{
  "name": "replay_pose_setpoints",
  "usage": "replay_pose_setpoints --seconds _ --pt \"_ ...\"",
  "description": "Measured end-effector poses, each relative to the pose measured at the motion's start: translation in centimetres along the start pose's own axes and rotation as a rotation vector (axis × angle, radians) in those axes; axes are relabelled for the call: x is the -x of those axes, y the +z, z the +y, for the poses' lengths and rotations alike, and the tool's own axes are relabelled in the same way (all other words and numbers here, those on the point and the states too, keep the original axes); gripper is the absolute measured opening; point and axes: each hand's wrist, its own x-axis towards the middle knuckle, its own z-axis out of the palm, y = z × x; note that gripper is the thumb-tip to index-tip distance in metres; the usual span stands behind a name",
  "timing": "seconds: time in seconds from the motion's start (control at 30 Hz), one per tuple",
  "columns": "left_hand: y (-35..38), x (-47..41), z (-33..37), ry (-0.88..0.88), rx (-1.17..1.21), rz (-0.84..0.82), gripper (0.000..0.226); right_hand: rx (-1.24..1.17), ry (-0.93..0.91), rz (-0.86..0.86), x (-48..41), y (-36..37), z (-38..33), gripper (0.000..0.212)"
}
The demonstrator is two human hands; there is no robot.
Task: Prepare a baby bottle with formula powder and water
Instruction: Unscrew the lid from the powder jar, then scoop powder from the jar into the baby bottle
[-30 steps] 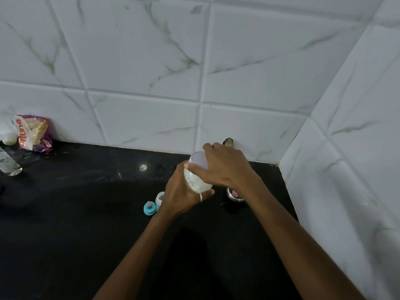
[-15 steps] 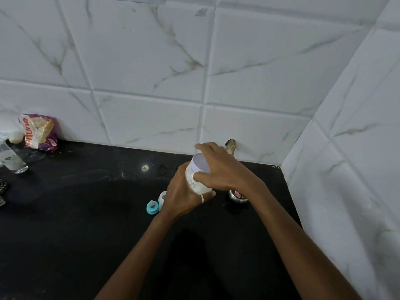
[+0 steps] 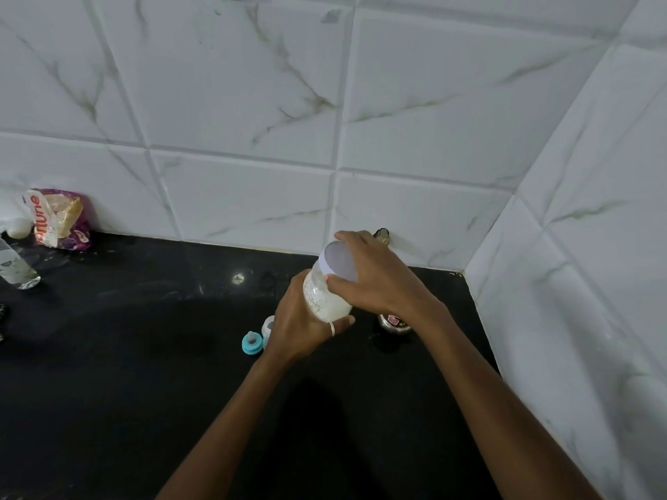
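We held the jar nr the counter's back-right corner: L hand wrapped round its body, R hand w/ fingers curled on the lid. Blue teat ring lay just left of the L hand; packet at back-left edge.

The left hand covers the bottom of the jar, and the right hand covers one side of its lid. The right wrist hides most of a small steel container. The left edge cuts off a glass.
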Motion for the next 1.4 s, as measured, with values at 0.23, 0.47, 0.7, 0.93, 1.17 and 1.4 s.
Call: replay_pose_setpoints --seconds 0.23,0.47,0.7,0.93,1.17,1.4 --pt "-1.0 1.5 0.6 0.132 0.064 0.096 0.069 -0.214 0.148 0.275 1.9 1.8 4.3 0.071" --pt "-0.3 2.2 -2.2 0.065 0.045 0.138 0.079 -0.19 0.42 0.213 8.0 11.7 10.2 0.069" --pt "1.4 3.3 -5.3 0.011 -0.016 0.058 0.098 0.028 0.539 -0.006 12.3 19.1 13.4 0.068" --pt "2.0 4.5 -5.5 0.02 0.017 0.033 0.099 0.033 0.562 -0.141 14.2 21.7 15.2 0.076" --pt "2.1 4.8 -4.3 0.075 0.043 0.039 0.091 -0.007 0.515 0.05 11.2 18.2 13.8 0.067" --pt "1.5 5.0 -3.6 0.146 0.027 0.047 0.093 -0.343 0.268 0.367 7.5 9.9 8.8 0.029"
